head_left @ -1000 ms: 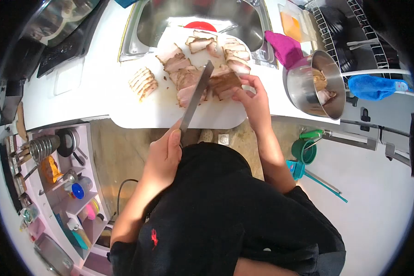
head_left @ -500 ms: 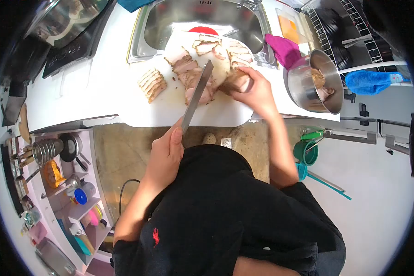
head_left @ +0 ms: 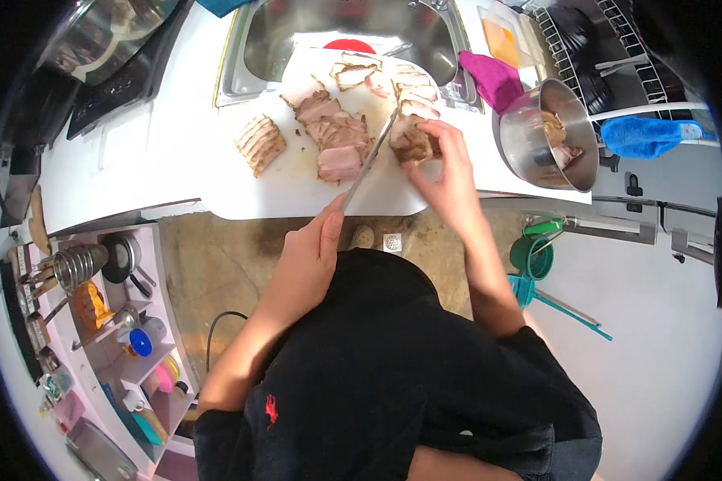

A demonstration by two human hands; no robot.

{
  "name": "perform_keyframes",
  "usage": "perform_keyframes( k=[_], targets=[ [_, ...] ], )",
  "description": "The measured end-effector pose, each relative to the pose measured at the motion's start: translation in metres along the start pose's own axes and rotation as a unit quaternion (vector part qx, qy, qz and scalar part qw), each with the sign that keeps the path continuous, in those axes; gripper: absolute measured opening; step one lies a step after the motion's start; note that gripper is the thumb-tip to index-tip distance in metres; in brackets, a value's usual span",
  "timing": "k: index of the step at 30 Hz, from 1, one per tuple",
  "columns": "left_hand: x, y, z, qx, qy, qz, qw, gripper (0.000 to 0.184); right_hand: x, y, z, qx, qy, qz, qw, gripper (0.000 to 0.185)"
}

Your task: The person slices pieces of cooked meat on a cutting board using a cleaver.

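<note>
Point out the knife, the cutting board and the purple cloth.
Knife (head_left: 369, 160), head view, middle of the blade.
Cutting board (head_left: 297, 200), head view, bare surface near its front edge.
Purple cloth (head_left: 493, 82), head view, middle.

12 o'clock: sink, glossy metal | 12: board, smooth, white | 12: knife blade, smooth metal | 2: pot, shiny metal | 1: magenta cloth, matt

A long grey knife slants over the white board, tip beside a browned meat chunk; overlapping slices lie left of the blade
</note>
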State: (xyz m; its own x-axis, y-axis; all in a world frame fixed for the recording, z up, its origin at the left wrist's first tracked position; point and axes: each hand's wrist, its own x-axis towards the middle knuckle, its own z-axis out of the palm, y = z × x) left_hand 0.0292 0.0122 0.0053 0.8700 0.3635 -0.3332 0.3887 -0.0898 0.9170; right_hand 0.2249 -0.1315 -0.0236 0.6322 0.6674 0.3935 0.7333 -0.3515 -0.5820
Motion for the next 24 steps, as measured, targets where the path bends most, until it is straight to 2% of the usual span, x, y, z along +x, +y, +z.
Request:
perform_keyframes(
  k=[2, 5, 11, 14, 17, 20, 24],
  targets=[
    [0.001, -0.001, 0.002, -0.007, 0.010, 0.013, 1.000, 0.043, -0.007, -0.014, 0.011, 0.016, 0.018, 0.037, 0.999, 0.055],
    [0.002, 0.000, 0.002, -0.005, 0.006, 0.007, 1.000, 0.043, -0.009, 0.010, 0.022, -0.012, 0.025, 0.032, 0.999, 0.055],
    [0.003, 0.010, 0.004, 0.056, 0.007, 0.007, 0.998, 0.042, 0.002, 0.003, 0.001, 0.079, -0.061, 0.090, 0.991, 0.050],
    [0.004, 0.015, 0.013, 0.040, 0.029, 0.058, 0.997, 0.043, 0.001, 0.010, 0.013, 0.065, 0.024, 0.039, 0.997, 0.049],
    [0.006, 0.012, 0.016, 0.023, 0.018, 0.046, 0.999, 0.042, -0.008, -0.002, 0.028, -0.021, 0.103, 0.069, 0.992, 0.048],
    [0.007, 0.008, 0.014, 0.029, 0.025, 0.026, 0.999, 0.042, -0.028, -0.015, 0.043, -0.111, 0.133, -0.007, 0.985, 0.053],
    [0.007, -0.007, 0.013, 0.018, 0.047, 0.016, 0.999, 0.041, -0.021, -0.006, 0.055, -0.121, 0.158, -0.029, 0.980, 0.058]
  ],
)
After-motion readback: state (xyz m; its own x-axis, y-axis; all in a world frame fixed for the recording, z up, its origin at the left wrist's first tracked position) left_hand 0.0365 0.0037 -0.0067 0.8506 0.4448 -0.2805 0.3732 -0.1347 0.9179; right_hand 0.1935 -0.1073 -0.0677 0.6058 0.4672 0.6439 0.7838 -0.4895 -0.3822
